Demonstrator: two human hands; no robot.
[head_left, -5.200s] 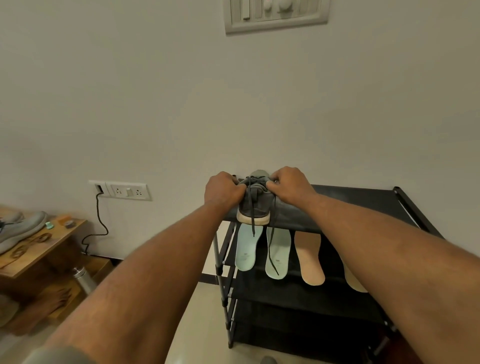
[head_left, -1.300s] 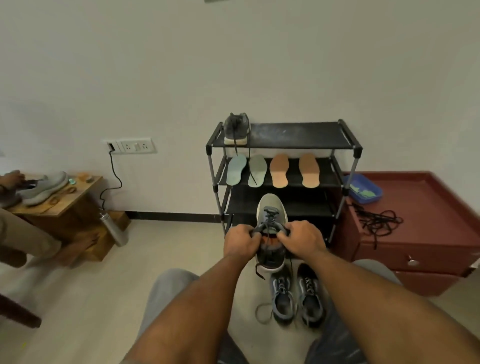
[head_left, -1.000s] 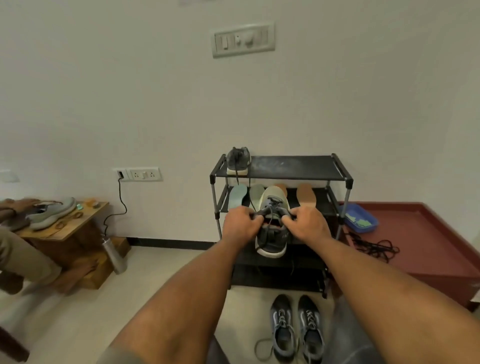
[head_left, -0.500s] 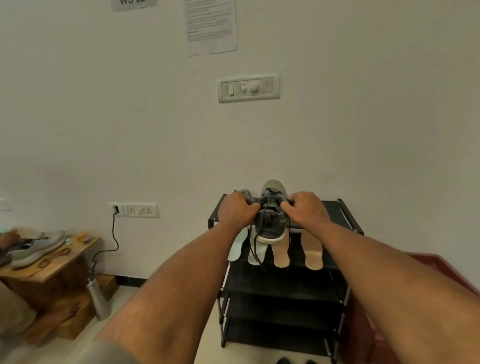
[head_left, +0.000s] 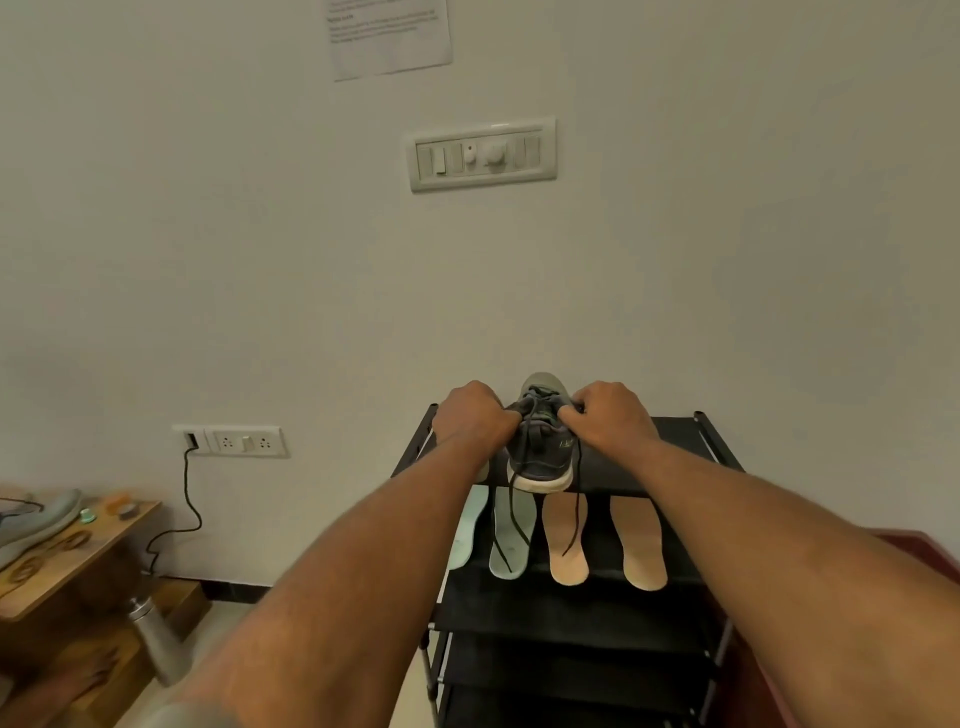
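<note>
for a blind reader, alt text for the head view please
Left hand and right hand grip a dark grey sneaker at the front of the top shelf of a black shoe rack, laces dangling. Four insoles lie on the shelf below, two green, two tan.

At 12 o'clock the paper notice (head_left: 389, 36) is cut by the top edge, its print too small to read. The fingertips of the left hand (head_left: 470, 418) and right hand (head_left: 610, 418) curl out of sight at the dark shoe (head_left: 540, 457). The left forearm covers part of the leftmost insole (head_left: 470, 525). At 9 o'clock a grey shoe (head_left: 36, 522) on the counter (head_left: 104, 540) runs off the edge. The rack (head_left: 675, 431) is cut off at 6 o'clock.
</note>
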